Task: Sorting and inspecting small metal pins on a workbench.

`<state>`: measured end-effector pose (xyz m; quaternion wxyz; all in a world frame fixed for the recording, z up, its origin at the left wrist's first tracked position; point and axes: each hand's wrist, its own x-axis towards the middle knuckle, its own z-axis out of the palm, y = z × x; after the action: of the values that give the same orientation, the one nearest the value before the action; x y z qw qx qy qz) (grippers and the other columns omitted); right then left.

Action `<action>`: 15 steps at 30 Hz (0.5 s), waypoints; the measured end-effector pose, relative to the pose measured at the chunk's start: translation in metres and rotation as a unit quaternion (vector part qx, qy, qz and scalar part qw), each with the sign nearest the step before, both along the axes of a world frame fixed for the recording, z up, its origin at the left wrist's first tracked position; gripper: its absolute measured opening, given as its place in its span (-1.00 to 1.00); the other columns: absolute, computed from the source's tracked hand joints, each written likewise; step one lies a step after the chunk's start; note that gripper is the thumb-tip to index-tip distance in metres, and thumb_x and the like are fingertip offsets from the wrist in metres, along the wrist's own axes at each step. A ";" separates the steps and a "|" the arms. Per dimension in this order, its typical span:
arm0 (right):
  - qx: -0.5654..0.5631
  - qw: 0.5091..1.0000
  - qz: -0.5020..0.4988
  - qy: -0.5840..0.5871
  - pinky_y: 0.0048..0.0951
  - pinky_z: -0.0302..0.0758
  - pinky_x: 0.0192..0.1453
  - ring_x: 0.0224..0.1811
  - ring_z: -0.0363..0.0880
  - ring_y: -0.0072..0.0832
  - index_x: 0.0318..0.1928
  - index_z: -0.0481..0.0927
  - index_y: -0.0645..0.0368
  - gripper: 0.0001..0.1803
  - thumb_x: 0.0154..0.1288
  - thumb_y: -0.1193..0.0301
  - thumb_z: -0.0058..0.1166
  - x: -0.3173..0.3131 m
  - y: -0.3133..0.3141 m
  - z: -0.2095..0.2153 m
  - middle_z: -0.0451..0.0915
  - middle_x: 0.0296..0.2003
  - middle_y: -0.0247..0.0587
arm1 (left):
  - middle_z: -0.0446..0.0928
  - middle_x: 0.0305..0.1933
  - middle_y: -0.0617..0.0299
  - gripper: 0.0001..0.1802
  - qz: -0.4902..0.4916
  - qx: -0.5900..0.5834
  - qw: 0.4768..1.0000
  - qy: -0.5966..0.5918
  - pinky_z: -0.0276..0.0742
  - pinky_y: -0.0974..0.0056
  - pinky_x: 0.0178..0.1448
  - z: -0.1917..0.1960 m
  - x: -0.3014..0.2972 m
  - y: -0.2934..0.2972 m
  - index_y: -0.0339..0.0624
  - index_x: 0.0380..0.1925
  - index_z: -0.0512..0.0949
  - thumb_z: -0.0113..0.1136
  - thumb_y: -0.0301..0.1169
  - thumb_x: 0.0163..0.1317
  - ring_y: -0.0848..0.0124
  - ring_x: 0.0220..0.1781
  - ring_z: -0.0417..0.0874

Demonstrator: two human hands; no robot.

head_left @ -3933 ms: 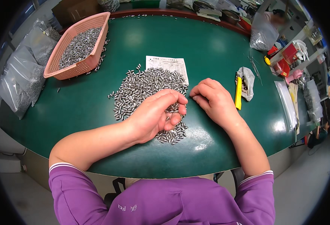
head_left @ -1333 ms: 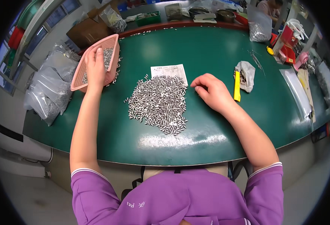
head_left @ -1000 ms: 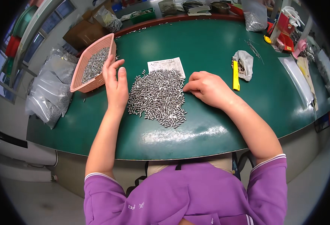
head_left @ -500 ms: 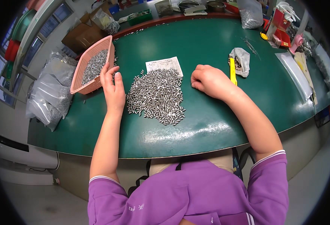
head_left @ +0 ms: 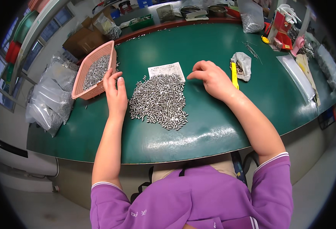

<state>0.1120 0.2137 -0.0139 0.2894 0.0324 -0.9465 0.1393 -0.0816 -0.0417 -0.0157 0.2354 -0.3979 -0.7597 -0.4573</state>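
Note:
A heap of small, shiny silver metal pins (head_left: 158, 101) lies in front of me on the green table (head_left: 183, 147). At its far edge is a printed white paper slip (head_left: 166, 70), partly covered by the pins. Left of the heap, my left hand (head_left: 115, 93) has its fingers apart, beside the near right side of a pink plastic basket (head_left: 80, 86) holding more such pins (head_left: 97, 71). My right hand (head_left: 213, 81) hovers right of the slip, fingers loosely bent and thumb reaching toward it; nothing shows in it.
Clear bags of small parts (head_left: 51, 103) stand at the left. On the right are a yellow cutter (head_left: 234, 75), a small white bag (head_left: 244, 65), thin wire-like tools (head_left: 252, 49) and flat plastic bags (head_left: 296, 76). A cardboard box (head_left: 84, 41) sits behind the basket.
My right hand has moved slightly left toward the paper slip, and its curled fingers have loosened. My left hand stays beside the basket. The whole view has shifted slightly.

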 end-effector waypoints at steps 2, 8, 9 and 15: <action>-0.005 1.000 -0.001 -0.013 -0.32 0.40 0.02 -0.06 0.43 -0.30 -0.24 0.64 -0.01 -0.65 -0.02 0.63 -0.06 0.000 -0.002 -0.002 0.48 -0.19 -0.29 | 0.19 0.27 0.01 -0.72 -0.001 -0.005 1.000 -0.007 0.10 0.14 0.35 -0.001 -0.001 0.001 -0.25 -0.11 0.45 -0.10 -0.29 0.35 0.12 0.32 0.20; 0.095 0.987 -0.124 -0.040 -0.24 0.37 0.10 0.01 0.41 -0.21 -0.20 0.62 0.09 -0.64 -0.02 0.65 -0.08 0.003 0.002 0.005 0.48 -0.13 -0.18 | 0.18 0.27 0.01 -0.71 -0.008 -0.018 1.000 -0.013 0.10 0.14 0.35 -0.005 -0.007 0.001 -0.24 -0.12 0.46 -0.10 -0.28 0.35 0.12 0.33 0.19; 0.095 0.987 -0.124 -0.040 -0.24 0.37 0.10 0.01 0.41 -0.21 -0.20 0.62 0.09 -0.64 -0.02 0.65 -0.08 0.003 0.002 0.004 0.48 -0.13 -0.18 | 0.18 0.27 0.01 -0.71 -0.005 -0.023 1.000 -0.015 0.11 0.14 0.35 -0.005 -0.007 0.001 -0.24 -0.11 0.46 -0.10 -0.27 0.35 0.12 0.32 0.19; 0.007 1.000 -0.004 -0.016 -0.23 0.37 0.13 0.06 0.40 -0.18 -0.21 0.63 0.03 -0.58 -0.08 0.71 -0.08 0.007 0.001 0.010 0.47 -0.07 -0.17 | 0.18 0.26 -0.01 -0.69 -0.011 -0.041 0.999 -0.025 0.13 0.14 0.33 -0.010 -0.009 0.002 -0.24 -0.10 0.46 -0.09 -0.25 0.35 0.11 0.30 0.21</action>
<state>0.1185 0.2152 -0.0036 0.2742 0.0284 -0.9521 0.1320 -0.0902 -0.0398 -0.0254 0.1951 -0.4043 -0.7786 -0.4384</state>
